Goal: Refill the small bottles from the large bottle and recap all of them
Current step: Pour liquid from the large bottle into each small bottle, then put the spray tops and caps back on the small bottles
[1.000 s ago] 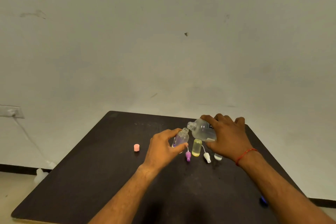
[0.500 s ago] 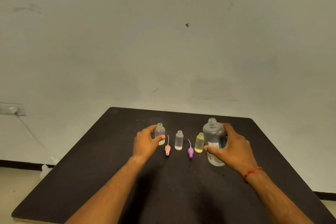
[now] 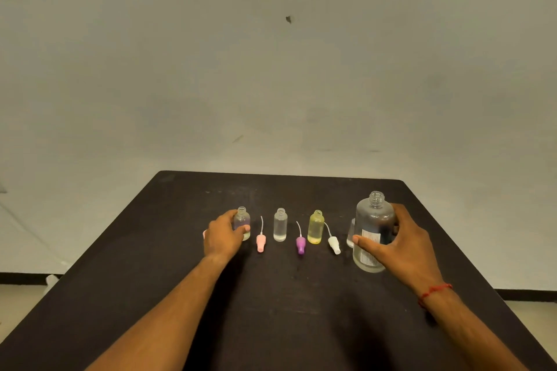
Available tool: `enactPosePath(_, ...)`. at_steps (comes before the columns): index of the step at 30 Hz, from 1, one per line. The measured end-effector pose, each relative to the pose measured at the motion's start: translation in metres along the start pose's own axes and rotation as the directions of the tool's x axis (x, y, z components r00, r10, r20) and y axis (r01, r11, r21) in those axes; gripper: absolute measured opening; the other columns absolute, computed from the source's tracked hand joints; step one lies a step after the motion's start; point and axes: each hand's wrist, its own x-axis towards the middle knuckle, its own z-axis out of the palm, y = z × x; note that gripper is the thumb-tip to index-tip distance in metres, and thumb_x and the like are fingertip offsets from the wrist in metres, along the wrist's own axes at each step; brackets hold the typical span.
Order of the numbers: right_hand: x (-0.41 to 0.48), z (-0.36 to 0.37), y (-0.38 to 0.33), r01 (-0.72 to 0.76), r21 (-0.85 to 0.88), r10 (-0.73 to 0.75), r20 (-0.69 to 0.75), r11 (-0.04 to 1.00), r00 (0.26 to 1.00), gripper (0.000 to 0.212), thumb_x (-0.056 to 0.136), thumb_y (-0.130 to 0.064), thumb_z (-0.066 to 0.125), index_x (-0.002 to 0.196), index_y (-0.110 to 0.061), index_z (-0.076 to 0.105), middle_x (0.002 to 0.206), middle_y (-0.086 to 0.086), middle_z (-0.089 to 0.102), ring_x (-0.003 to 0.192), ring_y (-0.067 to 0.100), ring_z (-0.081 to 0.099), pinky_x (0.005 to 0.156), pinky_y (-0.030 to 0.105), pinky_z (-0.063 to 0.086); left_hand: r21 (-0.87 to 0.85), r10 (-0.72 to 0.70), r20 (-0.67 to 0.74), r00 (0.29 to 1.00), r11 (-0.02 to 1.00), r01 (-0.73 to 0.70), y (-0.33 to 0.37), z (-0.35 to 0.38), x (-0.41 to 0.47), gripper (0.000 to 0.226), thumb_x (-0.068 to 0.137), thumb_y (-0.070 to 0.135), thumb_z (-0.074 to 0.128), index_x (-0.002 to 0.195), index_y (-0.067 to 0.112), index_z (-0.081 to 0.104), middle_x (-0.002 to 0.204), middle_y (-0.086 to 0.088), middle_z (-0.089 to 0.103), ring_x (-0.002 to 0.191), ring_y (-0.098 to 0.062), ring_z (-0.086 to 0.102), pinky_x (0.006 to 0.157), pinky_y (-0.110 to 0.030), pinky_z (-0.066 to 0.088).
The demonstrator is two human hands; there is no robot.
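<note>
Open bottles in a row on the dark desk [image 3: 271, 325], one in each of the hands.
The large bottle [image 3: 373, 226], clear, uncapped, with a white label, stands upright at the right end, and the right hand [image 3: 402, 247] curls around it. To its left stand the yellow bottle [image 3: 315, 227], the clear bottle [image 3: 280, 224] and the violet bottle [image 3: 243, 220], which the left hand [image 3: 223, 236] grips. The pink cap [image 3: 260, 242], purple cap [image 3: 300, 245] and white cap [image 3: 334, 244] lie between them.

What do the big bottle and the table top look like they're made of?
Large bottle: clear, faintly frosted plastic or glass. It is see-through, with a threaded neck and a paper label, but the look does not settle which. Table: dark matte board, perhaps laminate or painted wood. It shows almost no reflection.
</note>
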Motion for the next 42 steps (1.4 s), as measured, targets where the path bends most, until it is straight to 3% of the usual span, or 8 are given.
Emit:
enactPosePath(11, -0.001, -0.005, 0.030, -0.109, 0.073, 0.112, -0.044, 0.991, 0.993, 0.075, 0.061, -0.038, 0.090, 0.123, -0.027, 0.048, 0.118, -0.001, 0.064, 0.104, 0.021, 0.063, 0.093, 0.043, 0.055, -0.020, -0.019, -0.046, 0.999, 1.000, 0.018, -0.005, -0.001, -0.004, 0.076, 0.087, 0.032, 0.077, 0.152, 0.019, 0.040, 0.144, -0.006, 0.058, 0.130, -0.029, 0.057, 0.110, -0.047, 0.043)
enactPosePath(16, -0.005, -0.006, 0.055, -0.197, 0.074, 0.201, -0.047, 0.978, 0.979, 0.077, 0.061, -0.036, 0.091, 0.123, -0.029, 0.046, 0.121, 0.001, 0.063, 0.108, 0.024, 0.063, 0.096, 0.047, 0.053, -0.061, 0.051, -0.210, 0.976, 0.996, -0.065, 0.013, -0.007, -0.032, 0.058, 0.090, 0.034, 0.073, 0.143, 0.021, 0.053, 0.139, -0.004, 0.062, 0.124, -0.028, 0.061, 0.104, -0.045, 0.048)
enactPosePath(21, -0.007, -0.009, 0.080, -0.258, 0.084, 0.264, -0.069, 0.962, 0.962, 0.075, 0.061, -0.035, 0.091, 0.121, -0.030, 0.046, 0.120, 0.001, 0.064, 0.108, 0.025, 0.064, 0.095, 0.046, 0.054, -0.111, 0.128, -0.304, 0.944, 0.979, -0.169, 0.032, 0.002, -0.067, 0.031, 0.090, 0.030, 0.072, 0.120, 0.023, 0.070, 0.113, 0.005, 0.074, 0.101, -0.018, 0.070, 0.094, -0.033, 0.051)
enactPosePath(26, -0.007, -0.009, 0.090, -0.288, 0.115, 0.298, -0.083, 0.951, 0.951, 0.076, 0.064, -0.032, 0.089, 0.126, -0.024, 0.045, 0.129, 0.006, 0.060, 0.115, 0.029, 0.060, 0.099, 0.047, 0.051, -0.160, 0.138, -0.292, 0.946, 0.969, -0.191, 0.043, 0.023, -0.095, 0.015, 0.088, 0.029, 0.075, 0.103, 0.025, 0.075, 0.089, 0.012, 0.075, 0.071, -0.006, 0.067, 0.075, -0.034, 0.056)
enactPosePath(33, -0.009, -0.007, 0.098, -0.291, 0.117, 0.301, -0.078, 0.950, 0.951, 0.081, 0.066, -0.032, 0.088, 0.130, -0.021, 0.042, 0.134, 0.007, 0.057, 0.118, 0.031, 0.058, 0.101, 0.047, 0.050, -0.189, 0.161, -0.188, 0.969, 0.962, -0.196, 0.053, 0.052, -0.119, 0.011, 0.086, 0.032, 0.076, 0.097, 0.029, 0.076, 0.085, 0.020, 0.072, 0.075, 0.007, 0.065, 0.076, -0.026, 0.055)
enactPosePath(36, -0.012, -0.006, 0.101, -0.306, 0.125, 0.316, -0.069, 0.944, 0.946, 0.091, 0.062, -0.034, 0.090, 0.134, -0.022, 0.036, 0.138, 0.007, 0.054, 0.122, 0.030, 0.056, 0.102, 0.047, 0.048, -0.179, 0.189, -0.143, 0.972, 0.960, -0.213, 0.057, 0.059, -0.122, 0.011, 0.086, 0.035, 0.076, 0.097, 0.035, 0.073, 0.084, 0.026, 0.068, 0.062, 0.001, 0.065, 0.071, -0.032, 0.059)
enactPosePath(39, -0.016, -0.007, 0.103, -0.301, 0.181, 0.321, -0.090, 0.936, 0.943, 0.098, 0.059, -0.036, 0.091, 0.136, -0.023, 0.033, 0.141, 0.005, 0.050, 0.127, 0.027, 0.051, 0.106, 0.044, 0.045, -0.197, 0.198, -0.153, 0.968, 0.954, -0.226, 0.060, 0.063, -0.123, 0.009, 0.085, 0.036, 0.077, 0.094, 0.034, 0.074, 0.084, 0.025, 0.070, 0.066, -0.001, 0.066, 0.070, -0.031, 0.058)
enactPosePath(42, -0.024, -0.009, 0.095, -0.291, 0.189, 0.332, -0.241, 0.938, 0.912, 0.095, 0.062, -0.042, 0.089, 0.138, -0.021, 0.035, 0.136, 0.004, 0.049, 0.123, 0.023, 0.051, 0.101, 0.043, 0.049, -0.220, 0.198, -0.159, 0.967, 0.948, -0.231, 0.064, 0.067, -0.121, 0.011, 0.085, 0.038, 0.076, 0.095, 0.034, 0.074, 0.084, 0.023, 0.072, 0.053, -0.003, 0.061, 0.063, -0.029, 0.055)
